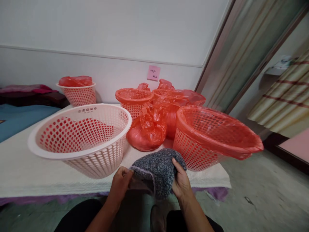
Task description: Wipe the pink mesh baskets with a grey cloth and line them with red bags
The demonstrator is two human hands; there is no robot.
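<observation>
Grey fabric (160,167), clamped in both hands' (122,180) (181,182) grip, has baskets (103,164) (207,143) either side, bag (146,133) behind.

On my feed I see one soft, fuzzy knitted piece (160,170), dark grey flecked with lighter yarn, a pale lilac border curving down its left side. I make it out as slack and rounded, a little bunched, held up from both sides at the near edge of the white-covered table (16,174).
</observation>
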